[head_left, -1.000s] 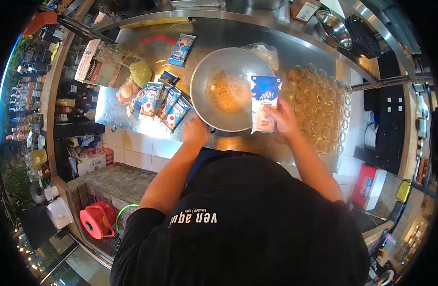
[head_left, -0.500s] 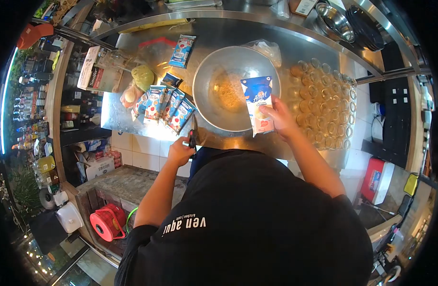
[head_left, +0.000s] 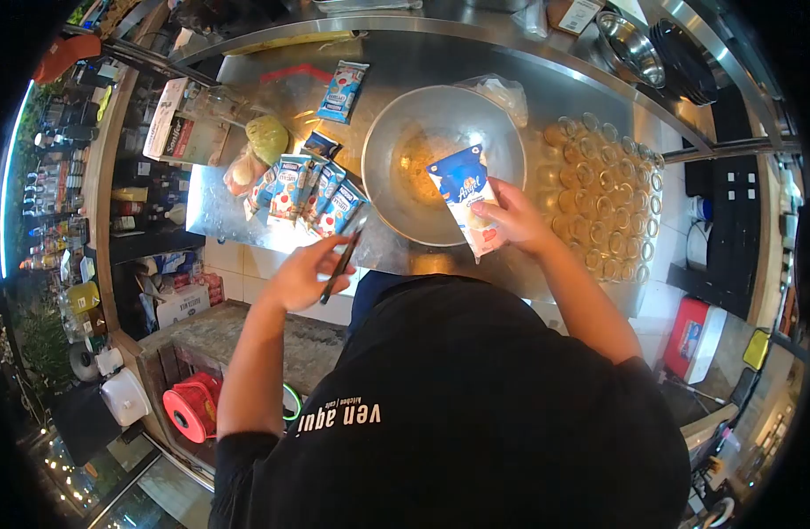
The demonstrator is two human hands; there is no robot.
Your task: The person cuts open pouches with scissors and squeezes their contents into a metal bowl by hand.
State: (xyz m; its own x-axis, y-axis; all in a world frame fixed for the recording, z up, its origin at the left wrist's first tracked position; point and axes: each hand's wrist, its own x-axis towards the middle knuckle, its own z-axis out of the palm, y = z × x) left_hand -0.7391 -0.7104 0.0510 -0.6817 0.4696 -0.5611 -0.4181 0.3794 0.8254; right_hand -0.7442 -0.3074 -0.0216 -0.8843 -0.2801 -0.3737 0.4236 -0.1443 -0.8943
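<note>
"Angel" on the blue-and-white carton point(head_left: 465, 196), "ven aqui" and "kitchen | cafe" upside down on black shirt point(head_left: 345, 414)

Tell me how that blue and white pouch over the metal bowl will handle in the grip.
The pouch looks soft-sided and probably floppy: the right hand grips its lower end and it leans over the bowl. Its glossy film may be slippery. It seems fairly full, so likely heavy for its size.

Carton: blue and white milk carton point(head_left: 466, 196) (with red near the bottom), tilted, top leaning over the big metal bowl point(head_left: 444, 165).
Scissors: dark, thin scissors point(head_left: 344, 254), slanted, near the bowl's edge.
</note>
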